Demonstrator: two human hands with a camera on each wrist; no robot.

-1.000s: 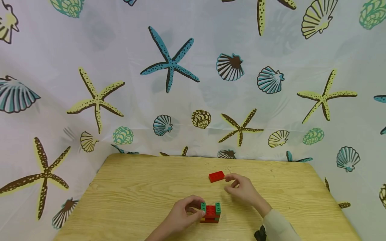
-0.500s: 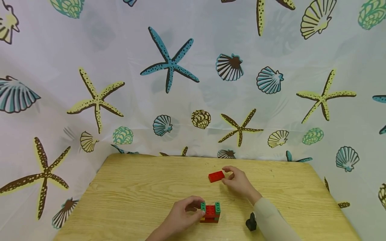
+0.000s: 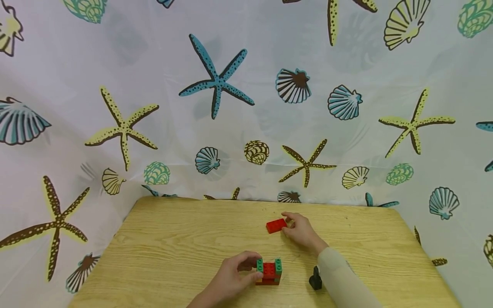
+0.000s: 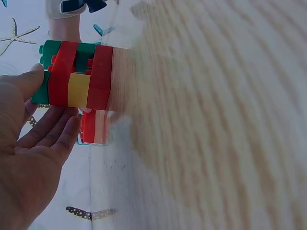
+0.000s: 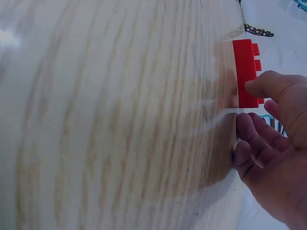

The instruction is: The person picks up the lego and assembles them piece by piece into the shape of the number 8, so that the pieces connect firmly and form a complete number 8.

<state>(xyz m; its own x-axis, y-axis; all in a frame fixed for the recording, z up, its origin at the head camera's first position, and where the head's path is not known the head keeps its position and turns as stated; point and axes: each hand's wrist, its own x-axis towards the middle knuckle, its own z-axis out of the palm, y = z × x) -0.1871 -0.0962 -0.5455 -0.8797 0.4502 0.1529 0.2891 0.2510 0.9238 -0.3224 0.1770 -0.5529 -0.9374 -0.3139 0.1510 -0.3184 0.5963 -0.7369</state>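
Observation:
My left hand point(image 3: 235, 273) holds a small stacked block build point(image 3: 268, 270) at its left side, thumb at the near face and fingers behind. The build has red layers, yellow and green blocks between them, and two green blocks on top, as the left wrist view shows from the side. Farther back lies a red toy building block point(image 3: 276, 226) with studs up. My right hand point(image 3: 302, 231) has thumb and index finger around its right end. In the right wrist view the thumb point(image 5: 261, 85) lies against the block's side; the index finger is mostly hidden.
Both objects are on a wooden table point(image 3: 185, 231). Behind it and at the sides hangs a white cloth point(image 3: 169, 128) printed with starfish and shells. A small black thing point(image 3: 316, 280) is beside the right sleeve point(image 3: 340, 273).
My right hand has moved left and slightly away from me to the red block, its thumb and index finger closing around the end. The left hand and the build stay nearly still.

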